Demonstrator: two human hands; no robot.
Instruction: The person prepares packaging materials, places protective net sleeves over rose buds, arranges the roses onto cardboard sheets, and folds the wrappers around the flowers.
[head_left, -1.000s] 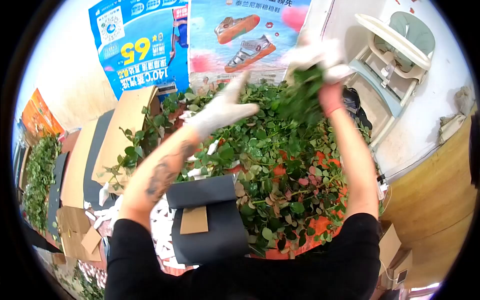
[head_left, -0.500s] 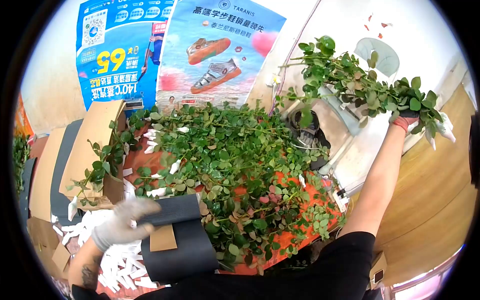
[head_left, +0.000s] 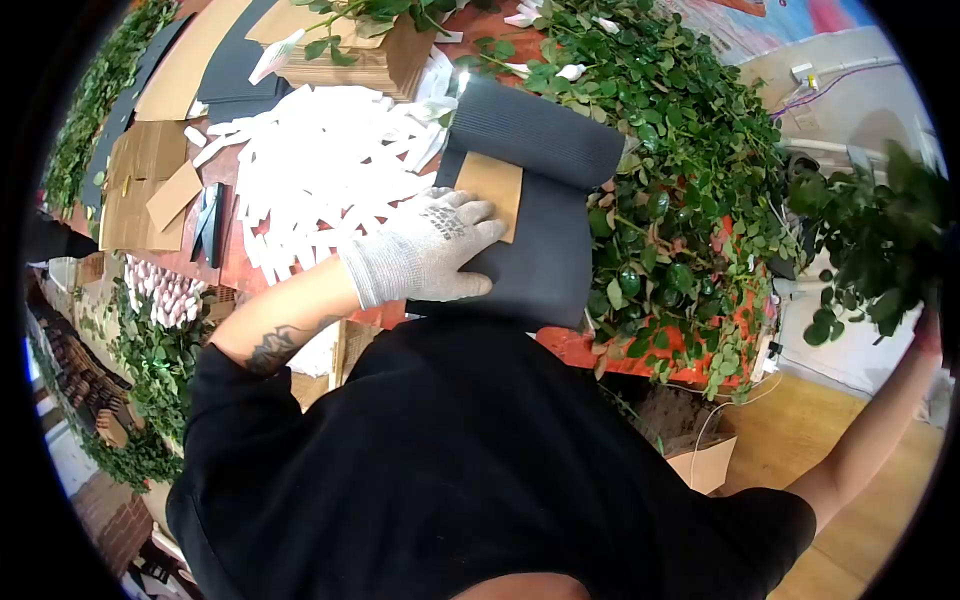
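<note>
Left hand (head_left: 425, 248) moved onto black sheet (head_left: 555, 262), fingers apart, right hand (head_left: 932, 302) clutching leafy stems (head_left: 865, 245), white strips (head_left: 320, 160) alongside

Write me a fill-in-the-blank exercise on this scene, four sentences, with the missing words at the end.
1. The left hand wears a pale ____.
2. The leafy bundle is held in the person's ____ hand.
3. The small card lying on the dark sheet is ____ in colour.
4. The heaped strips on the table are ____ in colour.

Missing words: glove; right; brown; white.
</note>
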